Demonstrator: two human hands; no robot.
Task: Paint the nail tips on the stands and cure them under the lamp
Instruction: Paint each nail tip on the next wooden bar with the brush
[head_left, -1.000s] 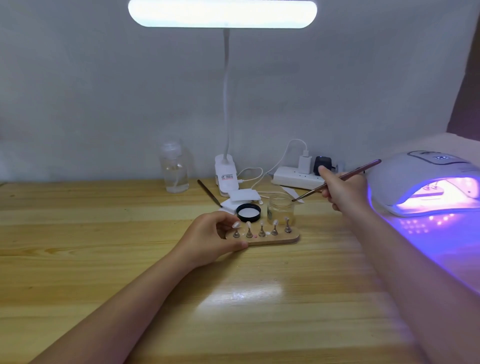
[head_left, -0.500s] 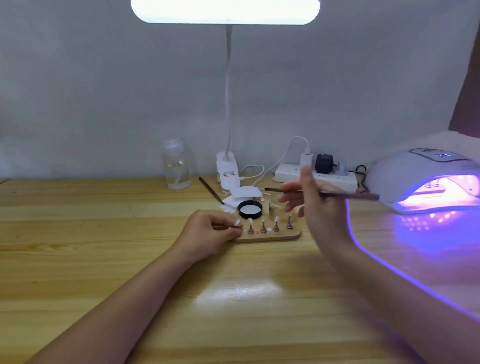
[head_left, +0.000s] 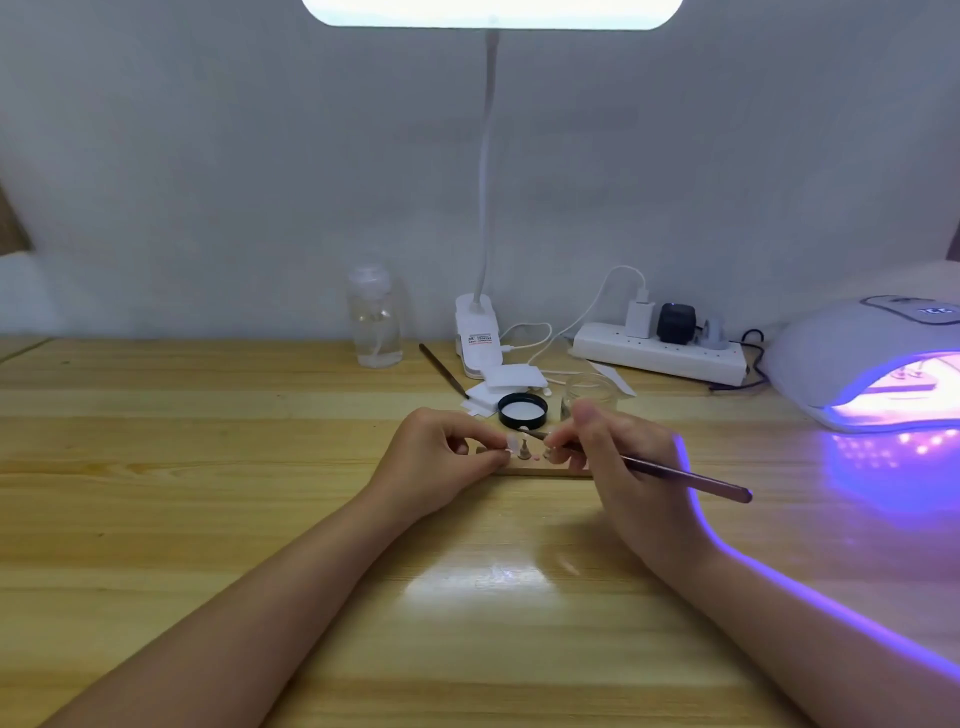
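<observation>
Left hand (head_left: 441, 457) pinches, seemingly, a nail tip (head_left: 513, 446) steady on its stand; right hand (head_left: 618, 452) grips brush (head_left: 675, 473) for painting.

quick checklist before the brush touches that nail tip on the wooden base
1. Right hand grips the brush: ok.
2. Left hand pinches the nail tip on its stand: ok.
3. Brush tip aimed at that nail tip: ok; contact cannot tell.
4. Paint loaded on the bristles: cannot tell, too small.
5. Wooden base flat on the table: ok.
6. Curing lamp lit: ok, glowing purple.
</observation>
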